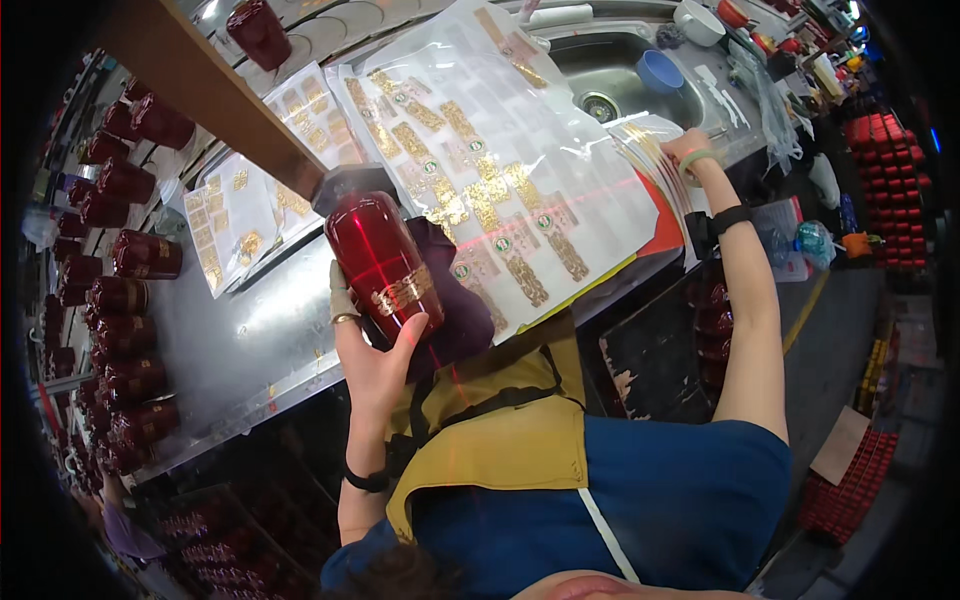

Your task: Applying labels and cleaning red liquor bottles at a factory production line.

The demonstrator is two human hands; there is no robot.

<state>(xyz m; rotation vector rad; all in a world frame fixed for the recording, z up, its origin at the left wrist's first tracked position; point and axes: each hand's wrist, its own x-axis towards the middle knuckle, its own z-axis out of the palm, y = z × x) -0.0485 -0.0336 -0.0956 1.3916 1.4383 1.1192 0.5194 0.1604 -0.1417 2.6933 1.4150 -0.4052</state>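
The left hand (372,352) is closed around a glossy red bottle (385,265) with a gold label band, holding it up at about 9 o'clock from the picture's centre, over the metal table (250,340). The right hand (688,150), out at 2 o'clock, grips the edge of a stack of clear sheets (650,160) carrying gold labels. More red bottles (120,300) line the table's 9 o'clock side.
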